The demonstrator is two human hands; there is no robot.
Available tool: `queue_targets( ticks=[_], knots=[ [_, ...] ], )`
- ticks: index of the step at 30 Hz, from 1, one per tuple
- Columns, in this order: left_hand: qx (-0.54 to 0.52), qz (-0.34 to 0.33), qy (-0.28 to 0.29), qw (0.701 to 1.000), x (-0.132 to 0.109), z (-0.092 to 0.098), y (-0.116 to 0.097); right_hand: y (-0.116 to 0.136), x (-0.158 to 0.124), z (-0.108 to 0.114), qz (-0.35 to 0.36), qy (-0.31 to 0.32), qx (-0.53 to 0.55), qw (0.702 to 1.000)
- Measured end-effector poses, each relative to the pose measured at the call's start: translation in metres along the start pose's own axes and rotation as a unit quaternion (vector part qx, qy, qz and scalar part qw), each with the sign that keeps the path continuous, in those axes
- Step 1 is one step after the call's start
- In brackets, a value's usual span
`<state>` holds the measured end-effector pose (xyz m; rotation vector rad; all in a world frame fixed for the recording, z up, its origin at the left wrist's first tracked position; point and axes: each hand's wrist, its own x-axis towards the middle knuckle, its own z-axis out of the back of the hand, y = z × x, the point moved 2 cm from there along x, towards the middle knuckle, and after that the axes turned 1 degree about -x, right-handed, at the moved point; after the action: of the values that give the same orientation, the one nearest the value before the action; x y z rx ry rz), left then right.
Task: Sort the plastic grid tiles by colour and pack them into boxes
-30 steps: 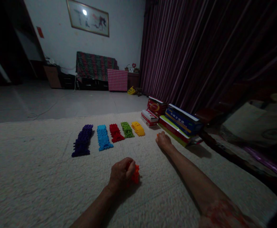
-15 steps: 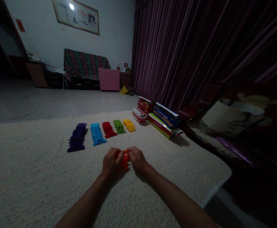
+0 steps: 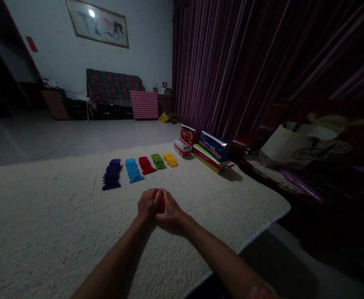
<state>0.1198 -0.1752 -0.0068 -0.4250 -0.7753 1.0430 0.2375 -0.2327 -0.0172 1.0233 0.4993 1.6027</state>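
My left hand (image 3: 147, 204) and my right hand (image 3: 168, 209) are pressed together over the cream rug (image 3: 45, 216), both closed round a small cluster of orange blocks (image 3: 161, 201) that shows only as a sliver between the fingers. Beyond my hands lies a row of flat block strips: purple (image 3: 111, 174), blue (image 3: 134, 170), red (image 3: 146, 165), green (image 3: 158, 161) and yellow (image 3: 170, 159).
A stack of boxes (image 3: 205, 149) sits at the rug's far right corner by the striped curtain (image 3: 247, 70). Dark furniture with a pale bag (image 3: 297, 143) stands to the right. The rug's edge runs diagonally at lower right. A covered sofa (image 3: 113, 89) stands by the far wall.
My right hand came back from near the boxes and joined my left hand on the orange blocks. The two hands have since closed tighter, hiding most of the blocks.
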Motion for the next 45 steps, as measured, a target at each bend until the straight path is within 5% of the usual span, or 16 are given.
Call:
queue_targets(
  ticks=[6, 12, 20, 31, 37, 45],
  knots=[
    [-0.053, 0.019, 0.034, 0.998, -0.007, 0.012, 0.006, 0.002, -0.004, -0.019, 0.003, 0.006, -0.091, 0.996],
    [-0.051, 0.024, 0.011, 0.998, -0.018, 0.02, 0.009, 0.004, -0.007, -0.021, 0.034, 0.017, -0.13, 0.991],
    [-0.187, 0.019, 0.023, 0.982, -0.017, 0.015, 0.017, -0.001, -0.007, -0.02, 0.062, 0.014, -0.125, 0.99],
    [-0.24, 0.045, -0.016, 0.97, -0.017, 0.016, 0.017, 0.002, -0.007, -0.025, 0.055, -0.007, -0.151, 0.987],
    [-0.188, 0.096, -0.058, 0.976, -0.012, 0.01, 0.017, -0.002, -0.01, -0.028, 0.119, -0.019, -0.137, 0.983],
    [-0.137, 0.118, -0.081, 0.98, -0.009, 0.005, 0.017, 0.001, -0.004, -0.031, 0.08, -0.041, -0.098, 0.991]
  ],
)
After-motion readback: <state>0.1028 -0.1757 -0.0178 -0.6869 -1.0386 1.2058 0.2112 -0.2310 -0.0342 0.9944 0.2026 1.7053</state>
